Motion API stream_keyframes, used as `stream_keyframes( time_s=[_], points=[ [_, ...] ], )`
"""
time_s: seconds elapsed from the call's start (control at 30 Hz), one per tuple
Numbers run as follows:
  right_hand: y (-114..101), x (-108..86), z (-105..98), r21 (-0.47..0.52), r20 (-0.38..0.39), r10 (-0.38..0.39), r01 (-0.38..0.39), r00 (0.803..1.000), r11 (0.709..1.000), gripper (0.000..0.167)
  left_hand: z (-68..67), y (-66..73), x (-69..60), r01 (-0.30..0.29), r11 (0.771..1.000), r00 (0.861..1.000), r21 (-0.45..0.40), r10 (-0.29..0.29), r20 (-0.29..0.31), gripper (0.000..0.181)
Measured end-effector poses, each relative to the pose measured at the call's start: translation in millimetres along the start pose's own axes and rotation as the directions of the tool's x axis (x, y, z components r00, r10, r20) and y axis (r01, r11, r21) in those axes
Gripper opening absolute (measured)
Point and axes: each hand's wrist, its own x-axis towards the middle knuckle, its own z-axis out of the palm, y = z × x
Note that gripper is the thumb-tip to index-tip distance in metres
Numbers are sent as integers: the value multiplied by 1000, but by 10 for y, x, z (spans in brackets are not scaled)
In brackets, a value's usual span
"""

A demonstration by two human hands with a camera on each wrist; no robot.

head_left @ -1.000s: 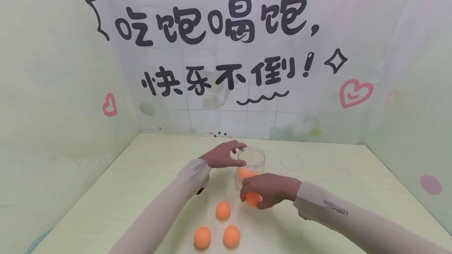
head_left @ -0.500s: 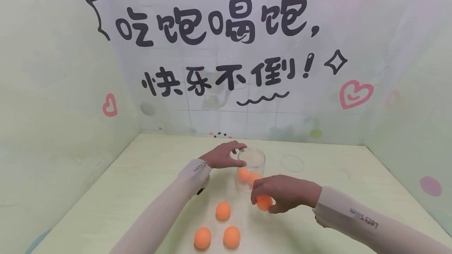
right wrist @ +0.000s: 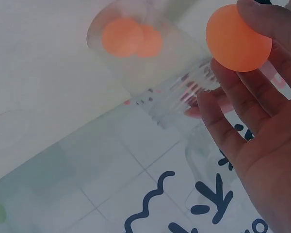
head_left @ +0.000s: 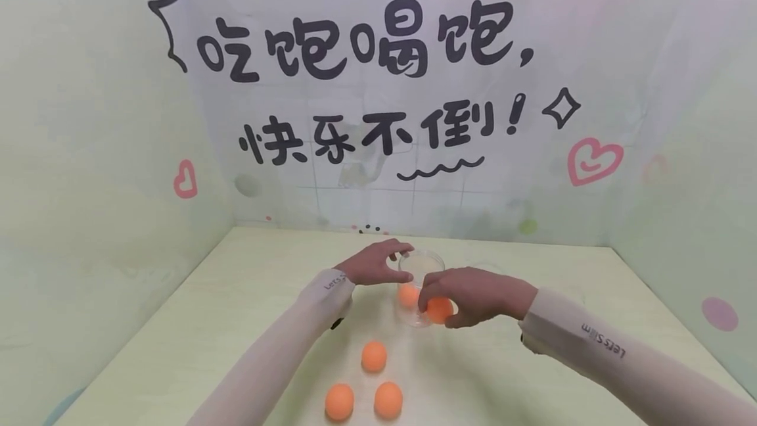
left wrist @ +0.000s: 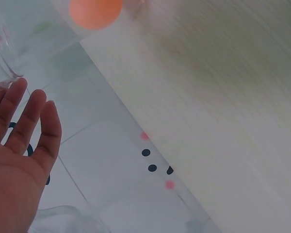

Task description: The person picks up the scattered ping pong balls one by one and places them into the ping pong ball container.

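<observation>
Head view: clear wide-mouthed jar point(head_left: 412, 316) upright on the worktop point(head_left: 207, 321), between left hand point(head_left: 372, 263) and right hand point(head_left: 476, 294).
Right fingers: curled, pinching one orange ping-pong ball point(head_left: 439, 311) against the thumb; ball outside the jar, near its wall; height relative to the rim cannot be told.
Left fingers: widely parted from the thumb, curved against the rim; hold appears light.
Jar contents: two balls point(right wrist: 120, 37) seen through the wall.
Loose balls: three point(head_left: 374, 356) on the worktop, nearer the camera, apart from one another.
Held-ball risk: a low approach could strike the rim and knock the smooth ball loose.
Jar risk: sliding or tipping, should the right knuckles bump it against that light hold.
Loose-ball risk: rolling, if a sleeve point(head_left: 562, 331) brushes them.
</observation>
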Motion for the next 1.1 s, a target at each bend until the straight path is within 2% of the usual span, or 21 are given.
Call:
stream_keyframes(
  time_s=[0.4, 0.73, 1.1],
  points=[
    [184, 77, -264, 56, 43, 158, -160, 986, 985, 31, 24, -12, 11, 9, 1000, 1000, -2, -9, 10, 64],
    [246, 121, -409, 45, 13, 147, -147, 989, 988, 30, 30, -11, -3, 25, 1000, 1000, 5, -25, 1, 62],
    [280, 164, -478, 34, 4, 160, -160, 987, 987, 31, 0, -6, -2, 12, 1000, 1000, 13, -12, -5, 63]
  ],
)
